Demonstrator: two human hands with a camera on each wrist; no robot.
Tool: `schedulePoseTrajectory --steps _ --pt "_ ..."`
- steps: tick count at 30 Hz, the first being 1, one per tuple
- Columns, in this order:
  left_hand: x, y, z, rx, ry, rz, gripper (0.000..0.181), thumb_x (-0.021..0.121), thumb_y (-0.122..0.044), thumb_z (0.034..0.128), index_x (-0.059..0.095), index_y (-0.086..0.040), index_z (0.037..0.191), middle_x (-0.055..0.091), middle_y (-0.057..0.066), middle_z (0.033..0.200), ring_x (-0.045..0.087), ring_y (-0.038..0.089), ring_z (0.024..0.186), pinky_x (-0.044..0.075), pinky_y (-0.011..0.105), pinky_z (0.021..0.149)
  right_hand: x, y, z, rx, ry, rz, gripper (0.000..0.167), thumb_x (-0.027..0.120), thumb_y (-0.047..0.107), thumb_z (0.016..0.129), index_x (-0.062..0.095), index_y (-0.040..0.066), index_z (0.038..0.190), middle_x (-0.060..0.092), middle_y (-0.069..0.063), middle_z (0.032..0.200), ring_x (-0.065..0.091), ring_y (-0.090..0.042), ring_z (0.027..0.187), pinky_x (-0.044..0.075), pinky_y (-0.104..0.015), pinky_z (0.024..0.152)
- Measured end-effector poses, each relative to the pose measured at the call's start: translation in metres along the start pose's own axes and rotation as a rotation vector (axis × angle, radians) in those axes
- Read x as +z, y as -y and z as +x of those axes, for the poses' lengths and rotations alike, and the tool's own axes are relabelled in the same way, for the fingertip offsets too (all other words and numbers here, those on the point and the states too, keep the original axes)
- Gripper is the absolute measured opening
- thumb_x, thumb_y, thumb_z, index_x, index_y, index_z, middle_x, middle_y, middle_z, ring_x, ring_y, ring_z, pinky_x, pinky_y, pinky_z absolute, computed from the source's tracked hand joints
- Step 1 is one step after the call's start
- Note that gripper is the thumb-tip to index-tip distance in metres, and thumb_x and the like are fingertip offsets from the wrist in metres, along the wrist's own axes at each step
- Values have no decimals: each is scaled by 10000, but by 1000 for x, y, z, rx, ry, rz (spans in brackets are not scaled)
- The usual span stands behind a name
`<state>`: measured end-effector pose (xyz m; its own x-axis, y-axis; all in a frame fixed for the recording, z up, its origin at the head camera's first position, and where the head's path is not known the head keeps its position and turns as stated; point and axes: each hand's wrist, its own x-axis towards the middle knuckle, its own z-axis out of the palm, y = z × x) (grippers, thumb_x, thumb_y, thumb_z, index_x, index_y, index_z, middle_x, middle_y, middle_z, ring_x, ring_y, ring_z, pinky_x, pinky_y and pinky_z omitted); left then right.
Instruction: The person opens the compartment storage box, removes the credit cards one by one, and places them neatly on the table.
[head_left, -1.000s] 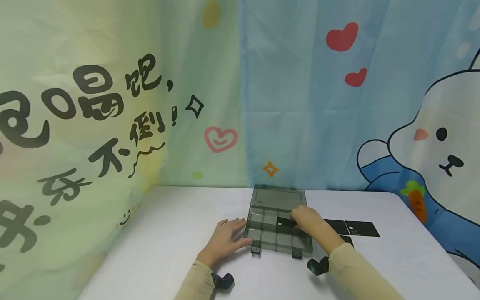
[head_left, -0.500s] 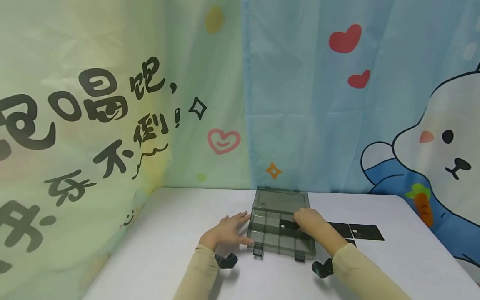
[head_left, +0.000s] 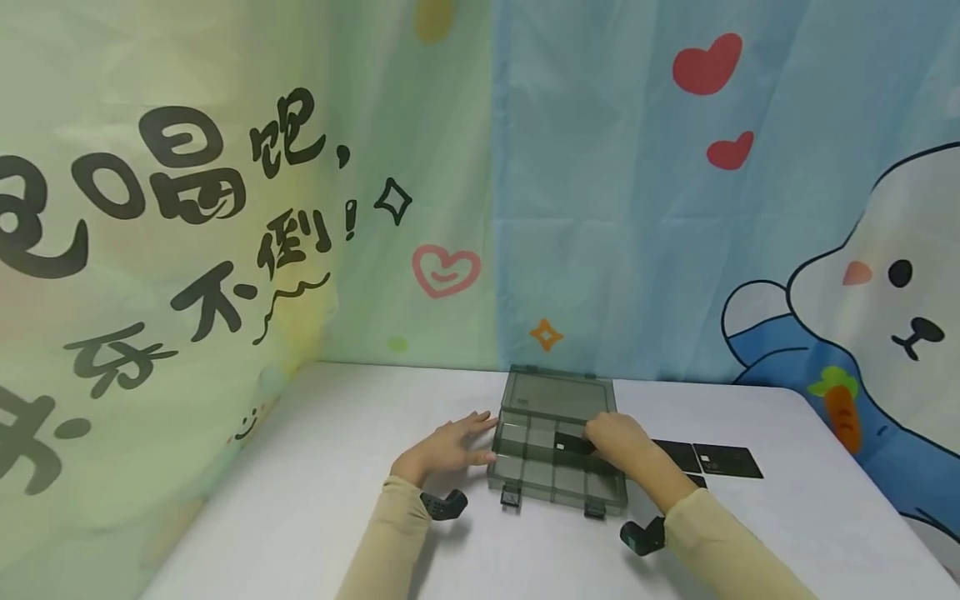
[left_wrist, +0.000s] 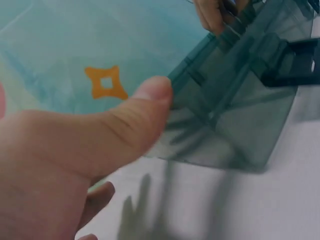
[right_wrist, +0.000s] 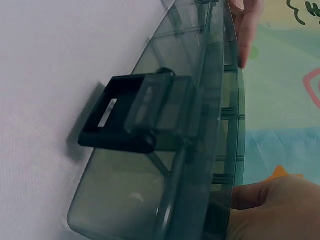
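A translucent grey compartment box (head_left: 525, 471) lies on the white table with its lid (head_left: 558, 395) folded back and its front latches hanging down. My right hand (head_left: 621, 440) reaches over the box and pinches a black card (head_left: 572, 443) by its right end; the fingertips are hidden in the head view. The card spans the middle compartments, and I cannot tell how deep it sits. At the box's left side my left hand (head_left: 446, 448) rests with fingers spread. Its thumb (left_wrist: 145, 102) is extended beside the box wall (left_wrist: 240, 132) in the left wrist view.
To the right of the box lie more black cards, one (head_left: 729, 460) whole in view and others partly behind the right forearm. A dark wrist device (head_left: 642, 536) hangs under the right sleeve, another (head_left: 444, 505) under the left. A printed curtain (head_left: 585, 208) stands behind the table.
My left thumb has moved back along the box's left side, away from the front corner. The right hand and card hold nearly the same place; the head view shifts slightly.
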<state>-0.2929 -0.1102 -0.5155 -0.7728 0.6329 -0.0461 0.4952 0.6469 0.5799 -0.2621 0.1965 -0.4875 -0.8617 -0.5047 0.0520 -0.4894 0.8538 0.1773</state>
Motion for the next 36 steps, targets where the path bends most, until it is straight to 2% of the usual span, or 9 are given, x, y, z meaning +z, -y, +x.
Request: schedulePoseTrajectory --steps 6,13,17,20,23,26,28,32,36 --pt "3 7 2 49 -3 -47 707 589 -478 902 303 -228 1498 220 82 1582 170 311 1467 180 575 1166 -2 2 -1 37 30 31 154 811 161 717 732 85 827 700 -39 762 660 -205 705 571 -352 624" --pt "2 7 -3 22 -38 -39 658 608 -437 902 355 -238 1476 228 96 1578 102 337 1476 55 647 1151 0 6 6 53 57 42 137 805 129 725 719 89 824 685 -43 788 650 -214 731 569 -364 641" --pt "3 7 -4 20 -24 -57 656 596 -446 907 346 -243 1479 224 105 1578 103 343 1475 48 644 1153 2 3 3 57 72 103 193 802 144 732 735 95 907 707 -43 855 666 -221 796 576 -375 685" --pt "4 6 -3 34 -28 -62 662 587 -471 904 347 -248 1479 234 103 1576 126 342 1472 63 644 1152 3 -2 1 64 44 155 243 790 184 749 736 112 975 716 -27 907 672 -208 841 576 -366 713" --pt "5 6 -2 41 -34 -58 668 591 -481 898 354 -244 1476 246 103 1572 144 344 1468 76 649 1148 6 -6 -1 58 5 198 253 768 225 774 732 116 998 715 -13 935 671 -189 852 573 -346 716" --pt "7 7 -2 35 -29 -57 665 597 -472 897 356 -246 1475 246 105 1571 145 341 1469 76 647 1149 5 -6 -3 65 20 259 241 748 217 798 727 85 997 715 -35 938 676 -201 849 572 -345 716" --pt "8 7 -2 28 -22 -57 664 596 -468 899 351 -252 1477 242 95 1573 143 337 1470 70 641 1154 -1 -6 -3 100 63 322 230 732 192 818 723 54 1003 718 -64 946 679 -224 861 573 -359 734" --pt "8 7 -2 23 -12 -51 661 590 -464 905 336 -266 1482 243 83 1574 160 329 1468 72 632 1159 -19 -5 -1 244 135 439 207 714 130 839 714 -18 984 715 -134 937 676 -282 843 574 -405 728" --pt "5 6 -2 11 -13 -43 661 588 -468 905 327 -284 1484 245 69 1576 182 308 1466 62 617 1166 -32 -4 4 347 203 468 180 704 111 848 718 -39 947 714 -159 928 674 -312 842 576 -427 732"
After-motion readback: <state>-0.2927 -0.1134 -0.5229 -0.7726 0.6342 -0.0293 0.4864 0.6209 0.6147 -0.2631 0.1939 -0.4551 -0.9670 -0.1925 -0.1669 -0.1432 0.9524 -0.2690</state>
